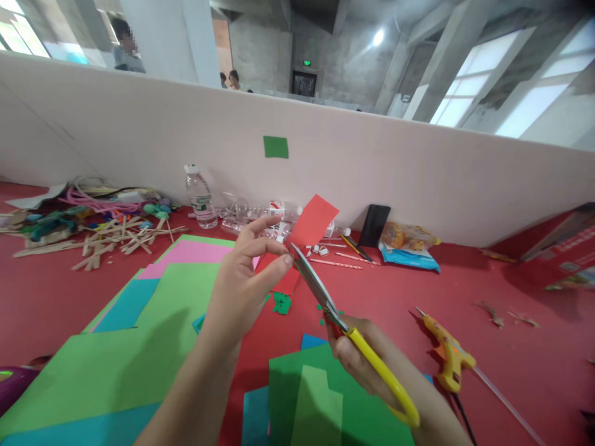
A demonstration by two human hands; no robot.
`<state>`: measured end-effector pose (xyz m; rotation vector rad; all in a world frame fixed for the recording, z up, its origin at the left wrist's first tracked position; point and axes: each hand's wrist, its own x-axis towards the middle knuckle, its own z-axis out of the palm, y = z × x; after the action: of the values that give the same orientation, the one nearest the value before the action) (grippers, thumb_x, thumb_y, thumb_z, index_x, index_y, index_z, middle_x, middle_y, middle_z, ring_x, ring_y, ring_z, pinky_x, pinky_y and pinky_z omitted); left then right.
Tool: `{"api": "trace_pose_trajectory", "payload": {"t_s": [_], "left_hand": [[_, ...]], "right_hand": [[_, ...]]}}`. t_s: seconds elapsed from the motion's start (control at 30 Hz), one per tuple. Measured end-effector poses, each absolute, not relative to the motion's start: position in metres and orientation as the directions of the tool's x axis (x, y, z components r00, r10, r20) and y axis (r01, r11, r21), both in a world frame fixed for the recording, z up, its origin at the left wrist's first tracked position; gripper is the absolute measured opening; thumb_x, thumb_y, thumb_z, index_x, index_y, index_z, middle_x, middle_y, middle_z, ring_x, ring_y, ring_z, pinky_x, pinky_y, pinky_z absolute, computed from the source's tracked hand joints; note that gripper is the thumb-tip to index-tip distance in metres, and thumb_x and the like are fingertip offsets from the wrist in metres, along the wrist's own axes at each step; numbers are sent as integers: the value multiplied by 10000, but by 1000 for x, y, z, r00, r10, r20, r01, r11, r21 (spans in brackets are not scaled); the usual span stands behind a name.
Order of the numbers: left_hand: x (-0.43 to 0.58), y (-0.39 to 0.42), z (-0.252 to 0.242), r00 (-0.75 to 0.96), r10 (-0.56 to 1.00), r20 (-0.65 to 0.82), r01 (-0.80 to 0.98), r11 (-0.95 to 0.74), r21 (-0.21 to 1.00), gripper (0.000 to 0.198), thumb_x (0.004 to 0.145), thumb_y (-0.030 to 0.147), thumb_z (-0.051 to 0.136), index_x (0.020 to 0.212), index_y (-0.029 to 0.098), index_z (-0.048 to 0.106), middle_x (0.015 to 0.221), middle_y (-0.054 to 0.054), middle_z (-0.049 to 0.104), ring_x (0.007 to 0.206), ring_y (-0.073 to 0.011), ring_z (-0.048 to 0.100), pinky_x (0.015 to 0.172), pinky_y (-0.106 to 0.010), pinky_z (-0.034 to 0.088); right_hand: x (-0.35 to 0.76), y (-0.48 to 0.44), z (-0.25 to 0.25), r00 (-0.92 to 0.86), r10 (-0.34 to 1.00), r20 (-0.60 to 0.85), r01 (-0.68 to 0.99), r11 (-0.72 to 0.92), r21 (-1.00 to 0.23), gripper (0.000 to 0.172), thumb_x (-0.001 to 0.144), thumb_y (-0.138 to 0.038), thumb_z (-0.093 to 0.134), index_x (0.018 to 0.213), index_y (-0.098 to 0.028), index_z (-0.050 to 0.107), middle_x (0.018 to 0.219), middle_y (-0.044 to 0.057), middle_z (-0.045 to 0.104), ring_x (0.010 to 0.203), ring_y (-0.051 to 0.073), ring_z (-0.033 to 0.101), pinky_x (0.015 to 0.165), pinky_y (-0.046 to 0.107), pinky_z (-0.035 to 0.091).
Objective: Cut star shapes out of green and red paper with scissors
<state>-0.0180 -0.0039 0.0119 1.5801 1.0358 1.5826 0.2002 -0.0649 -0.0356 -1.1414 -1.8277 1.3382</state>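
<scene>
My left hand (253,272) is raised over the red table, thumb and index finger pinched on the edge of a red paper piece (315,220). My right hand (367,356) is closed around the yellow-handled scissors (323,294), whose blades point up and left. The blade tips are close to my left thumb and the lower edge of the red paper. Beneath my hands lie small green paper cutouts (281,303) and a dark green sheet (288,384) with a light green strip on it.
Large green sheets (181,310) cover the left side, near wooden sticks (134,238). A water bottle (201,198), a black phone-like object (374,226) and a snack packet (409,257) stand along the white partition (223,136). A yellow glue gun (449,353) lies right. People are beyond.
</scene>
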Motion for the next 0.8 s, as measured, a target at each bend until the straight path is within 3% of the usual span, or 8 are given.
{"api": "trace_pose_trajectory", "payload": {"t_s": [0.17, 0.37, 0.8], "left_hand": [[-18, -5, 13, -55, 892, 450, 59, -447, 893, 112, 833, 258, 756, 728, 259, 716, 1382, -46, 649, 1461, -319, 466, 1211, -541, 352], [-19, -6, 14, -35, 901, 432, 33, -431, 902, 102, 850, 257, 738, 750, 270, 729, 1193, -45, 676, 1261, -290, 590, 1111, -518, 427], [-21, -8, 14, -27, 906, 422, -7, -422, 907, 97, 845, 246, 746, 753, 272, 731, 1132, -36, 661, 1203, -276, 584, 1058, -486, 434]], "right_hand": [[200, -66, -32, -444, 892, -85, 322, 71, -944, 731, 833, -977, 379, 745, -252, 369, 660, -48, 343, 542, 120, 315, 458, 259, 213], [202, -67, -25, -434, 896, -94, 348, 71, -935, 725, 847, -961, 399, 745, -244, 378, 676, -54, 344, 562, 115, 299, 492, 267, 231], [201, -68, -20, -434, 898, -79, 387, 107, -916, 729, 865, -955, 368, 739, -237, 375, 664, -60, 336, 583, 118, 293, 529, 271, 240]]}}
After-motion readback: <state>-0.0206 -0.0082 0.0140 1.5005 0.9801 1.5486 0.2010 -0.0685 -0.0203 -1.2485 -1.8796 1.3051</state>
